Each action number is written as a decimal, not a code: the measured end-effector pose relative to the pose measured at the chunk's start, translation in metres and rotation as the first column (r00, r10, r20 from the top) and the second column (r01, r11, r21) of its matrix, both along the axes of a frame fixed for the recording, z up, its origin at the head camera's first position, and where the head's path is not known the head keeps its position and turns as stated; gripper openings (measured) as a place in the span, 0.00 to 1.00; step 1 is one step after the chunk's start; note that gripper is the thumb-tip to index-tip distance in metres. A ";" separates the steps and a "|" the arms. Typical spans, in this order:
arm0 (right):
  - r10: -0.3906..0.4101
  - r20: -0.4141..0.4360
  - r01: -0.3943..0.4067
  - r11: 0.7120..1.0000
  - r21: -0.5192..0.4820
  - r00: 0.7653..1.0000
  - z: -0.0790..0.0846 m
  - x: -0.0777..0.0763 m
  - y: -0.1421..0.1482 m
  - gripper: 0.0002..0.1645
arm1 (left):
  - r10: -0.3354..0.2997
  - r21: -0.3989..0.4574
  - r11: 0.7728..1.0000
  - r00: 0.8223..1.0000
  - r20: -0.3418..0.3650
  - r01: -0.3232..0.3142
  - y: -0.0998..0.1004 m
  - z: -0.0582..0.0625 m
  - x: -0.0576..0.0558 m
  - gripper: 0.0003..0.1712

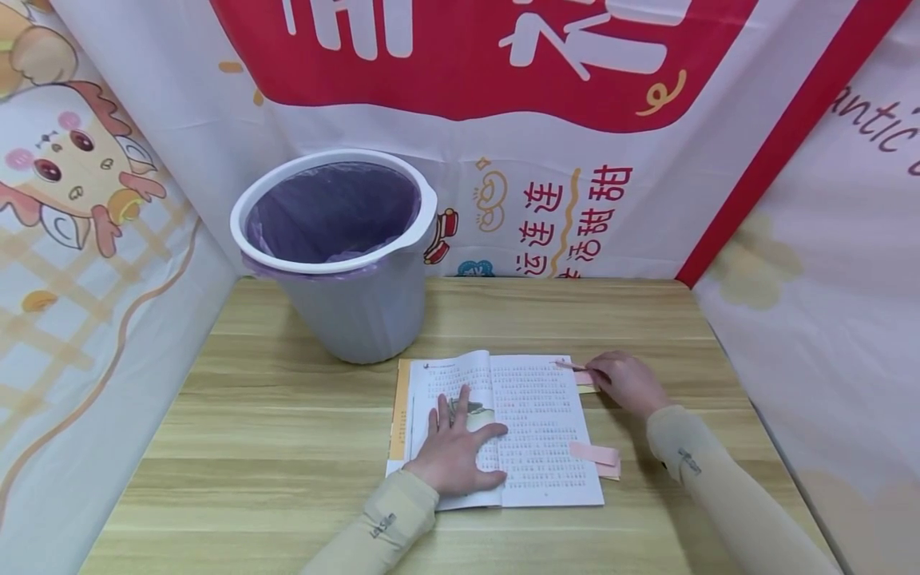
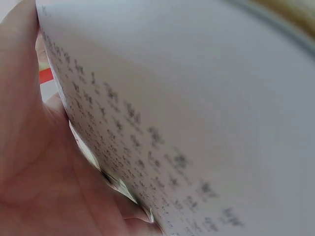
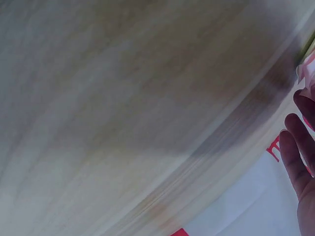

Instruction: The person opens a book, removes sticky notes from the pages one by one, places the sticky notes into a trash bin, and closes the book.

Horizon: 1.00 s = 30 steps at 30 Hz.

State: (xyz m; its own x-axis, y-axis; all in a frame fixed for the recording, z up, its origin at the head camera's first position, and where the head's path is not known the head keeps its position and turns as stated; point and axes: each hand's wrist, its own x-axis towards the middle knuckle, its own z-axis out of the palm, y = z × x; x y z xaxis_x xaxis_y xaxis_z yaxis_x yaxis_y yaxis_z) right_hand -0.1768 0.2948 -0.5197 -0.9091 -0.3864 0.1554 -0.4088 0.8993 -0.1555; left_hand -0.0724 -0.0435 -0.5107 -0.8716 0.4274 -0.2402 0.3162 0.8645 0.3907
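An open book (image 1: 535, 415) with printed text lies on the wooden table. My left hand (image 1: 453, 451) rests on its left page with fingers spread, over a small picture, and the thumb reaches across the fold. In the left wrist view the palm (image 2: 49, 162) is beside a text-covered page (image 2: 147, 123). At the right page's upper edge, my right hand (image 1: 628, 383) pinches a pink paper strip (image 1: 571, 365). Pink also shows by the fingertips in the right wrist view. Lower down, another pink sticky strip (image 1: 595, 454) sticks out past the page edge.
A grey trash bin (image 1: 352, 311) with a purple liner stands behind the book on the left. Printed cloth hangs (image 1: 460, 136) at the back and on both sides of the wooden table (image 1: 237, 447). An orange cover edge (image 1: 399, 407) shows under the left pages.
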 end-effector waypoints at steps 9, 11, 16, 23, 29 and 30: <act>-0.050 0.036 0.050 0.999 -0.018 0.998 0.008 -0.002 0.004 0.12 | 0.002 0.003 1.000 1.000 0.001 -0.002 0.000 0.000 0.001 0.41; -0.063 0.034 0.064 0.998 -0.019 0.997 0.011 -0.002 0.004 0.13 | 0.002 0.004 1.000 1.000 0.003 -0.002 0.000 0.000 0.001 0.41; -0.062 -0.034 0.061 0.998 -0.031 0.997 0.023 -0.002 0.003 0.13 | 0.003 0.001 1.000 1.000 0.003 -0.003 0.000 0.000 0.001 0.42; 0.001 -0.165 -0.014 0.997 -0.075 0.986 0.052 -0.004 -0.009 0.13 | -0.002 0.005 1.000 1.000 0.001 0.002 0.000 0.000 0.002 0.42; 0.057 -0.300 -0.085 0.993 -0.083 0.952 0.097 -0.006 -0.031 0.15 | -0.001 0.009 1.000 1.000 -0.005 0.001 -0.001 0.001 0.002 0.42; 0.068 -0.322 -0.100 0.992 -0.083 0.944 0.107 -0.006 -0.036 0.15 | -0.002 0.007 1.000 1.000 -0.006 0.002 -0.001 0.000 0.002 0.42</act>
State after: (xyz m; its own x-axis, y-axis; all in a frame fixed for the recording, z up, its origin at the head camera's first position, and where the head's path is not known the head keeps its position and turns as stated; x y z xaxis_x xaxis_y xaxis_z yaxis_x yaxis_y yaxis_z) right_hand -0.1825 0.2590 -0.4131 -0.7709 -0.4280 0.4717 -0.5248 0.8465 -0.0896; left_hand -0.0707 -0.0441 -0.5103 -0.8721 0.4307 -0.2323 0.3200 0.8611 0.3952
